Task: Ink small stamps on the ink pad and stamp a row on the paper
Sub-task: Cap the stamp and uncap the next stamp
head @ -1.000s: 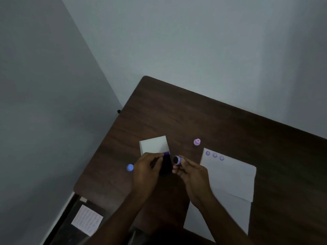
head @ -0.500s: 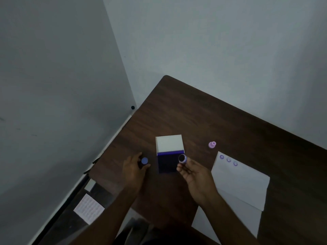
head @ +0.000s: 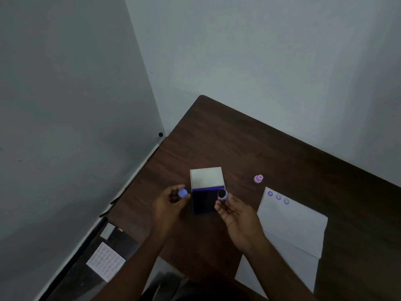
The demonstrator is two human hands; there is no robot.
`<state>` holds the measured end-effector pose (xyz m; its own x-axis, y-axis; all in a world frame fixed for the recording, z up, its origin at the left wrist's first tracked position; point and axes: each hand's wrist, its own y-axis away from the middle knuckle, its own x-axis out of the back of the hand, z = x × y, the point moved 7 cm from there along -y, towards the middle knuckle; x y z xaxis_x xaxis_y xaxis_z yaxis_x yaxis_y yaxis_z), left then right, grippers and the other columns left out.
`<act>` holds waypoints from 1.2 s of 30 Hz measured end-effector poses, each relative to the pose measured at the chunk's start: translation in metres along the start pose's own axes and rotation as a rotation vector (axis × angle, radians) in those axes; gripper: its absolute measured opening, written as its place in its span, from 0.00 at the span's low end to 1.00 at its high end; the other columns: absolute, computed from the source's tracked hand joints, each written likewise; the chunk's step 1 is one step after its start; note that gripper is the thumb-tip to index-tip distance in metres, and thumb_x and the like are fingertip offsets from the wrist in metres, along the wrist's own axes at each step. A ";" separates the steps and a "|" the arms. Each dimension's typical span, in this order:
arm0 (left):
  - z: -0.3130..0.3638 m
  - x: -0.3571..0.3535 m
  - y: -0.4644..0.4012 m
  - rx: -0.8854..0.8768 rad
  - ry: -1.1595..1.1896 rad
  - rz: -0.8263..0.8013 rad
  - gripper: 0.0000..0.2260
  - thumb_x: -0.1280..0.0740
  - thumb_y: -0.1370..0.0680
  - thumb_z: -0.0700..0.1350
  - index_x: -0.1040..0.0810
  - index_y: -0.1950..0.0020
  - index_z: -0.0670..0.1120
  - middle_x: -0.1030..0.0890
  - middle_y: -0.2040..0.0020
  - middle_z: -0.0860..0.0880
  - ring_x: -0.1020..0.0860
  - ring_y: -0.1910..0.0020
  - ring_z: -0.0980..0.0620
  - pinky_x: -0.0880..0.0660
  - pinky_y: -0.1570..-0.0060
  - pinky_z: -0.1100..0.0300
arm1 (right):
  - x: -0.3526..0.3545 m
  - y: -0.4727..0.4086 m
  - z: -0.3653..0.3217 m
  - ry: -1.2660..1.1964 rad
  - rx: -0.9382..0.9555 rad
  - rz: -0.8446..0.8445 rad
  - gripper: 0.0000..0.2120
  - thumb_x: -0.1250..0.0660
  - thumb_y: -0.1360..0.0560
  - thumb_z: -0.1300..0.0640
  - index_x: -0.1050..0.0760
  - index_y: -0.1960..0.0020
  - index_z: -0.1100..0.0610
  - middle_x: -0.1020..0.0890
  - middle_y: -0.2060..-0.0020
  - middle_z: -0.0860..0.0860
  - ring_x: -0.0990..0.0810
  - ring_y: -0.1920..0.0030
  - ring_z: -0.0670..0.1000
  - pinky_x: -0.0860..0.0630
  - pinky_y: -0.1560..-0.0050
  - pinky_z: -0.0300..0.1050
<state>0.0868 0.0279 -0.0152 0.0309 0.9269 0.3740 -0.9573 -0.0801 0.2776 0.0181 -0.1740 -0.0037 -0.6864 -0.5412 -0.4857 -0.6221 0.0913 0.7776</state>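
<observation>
Stamp (head: 222,194) still in right grip (head: 237,216)

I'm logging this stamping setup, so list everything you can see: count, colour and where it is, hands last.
table: one, dark brown wood, set into the room corner
ink pad: one, dark purple, open, white lid raised behind it, table centre
paper: one white sheet, right of the pad
stamped faces: three, purple, in a row at the paper's top left corner
pink stamp: one, standing between pad and paper
printed sheet: one, white, on the floor at lower left
left hand: holds a blue cap
right hand: holds a purple stamp, inked face up
</observation>
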 end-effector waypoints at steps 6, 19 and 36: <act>0.012 -0.003 0.004 0.109 0.334 -0.071 0.15 0.25 0.30 0.39 0.18 0.44 0.43 0.14 0.51 0.51 0.17 0.52 0.58 0.22 0.57 0.69 | -0.003 0.002 0.002 -0.021 -0.016 0.019 0.10 0.33 0.27 0.63 0.20 0.47 0.65 0.16 0.53 0.63 0.16 0.53 0.57 0.19 0.58 0.49; 0.054 -0.018 0.012 -0.063 0.259 -0.251 0.18 0.27 0.30 0.34 0.20 0.40 0.41 0.17 0.47 0.45 0.18 0.49 0.54 0.21 0.47 0.61 | -0.007 0.003 0.003 -0.076 -0.024 -0.007 0.10 0.33 0.27 0.64 0.20 0.48 0.67 0.15 0.55 0.63 0.15 0.57 0.57 0.18 0.59 0.48; 0.083 -0.045 0.019 -0.274 0.035 -0.245 0.18 0.19 0.38 0.45 0.16 0.51 0.47 0.16 0.55 0.54 0.18 0.56 0.57 0.21 0.56 0.65 | -0.015 0.006 0.004 0.011 0.015 -0.063 0.10 0.36 0.24 0.63 0.16 0.55 0.64 0.15 0.51 0.62 0.15 0.54 0.55 0.18 0.57 0.46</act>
<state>0.0909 -0.0458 0.0470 0.2636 0.9187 0.2940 -0.9643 0.2425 0.1066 0.0232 -0.1621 0.0062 -0.6416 -0.5552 -0.5292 -0.6697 0.0692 0.7394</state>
